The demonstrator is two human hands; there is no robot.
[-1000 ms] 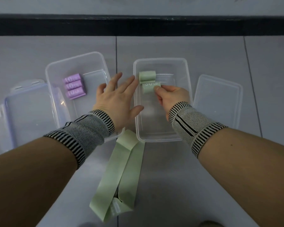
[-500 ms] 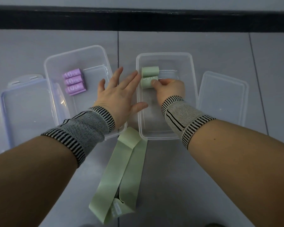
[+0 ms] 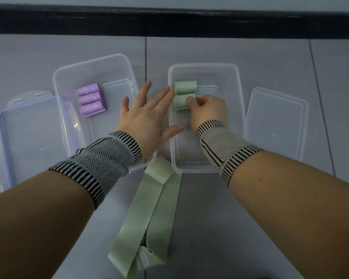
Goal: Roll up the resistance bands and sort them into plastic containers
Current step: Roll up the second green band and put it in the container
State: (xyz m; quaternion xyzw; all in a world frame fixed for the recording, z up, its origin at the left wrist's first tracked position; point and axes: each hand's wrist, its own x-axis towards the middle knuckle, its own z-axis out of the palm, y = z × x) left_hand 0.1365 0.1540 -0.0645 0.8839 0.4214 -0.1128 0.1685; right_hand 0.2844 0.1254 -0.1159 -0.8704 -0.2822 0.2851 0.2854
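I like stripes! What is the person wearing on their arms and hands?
Both hands are bare, with no gloves or rings. Each wrist wears a stretchy knitted wrist band with a grey-and-white mesh middle and black-and-white striped edges. The one on the right wrist also has a thin black line. The forearms are uncovered.

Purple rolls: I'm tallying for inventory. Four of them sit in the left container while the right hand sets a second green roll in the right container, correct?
Not quite: the head view shows three purple rolls in the left container, not four. The right hand does hold a second green roll in the right container.
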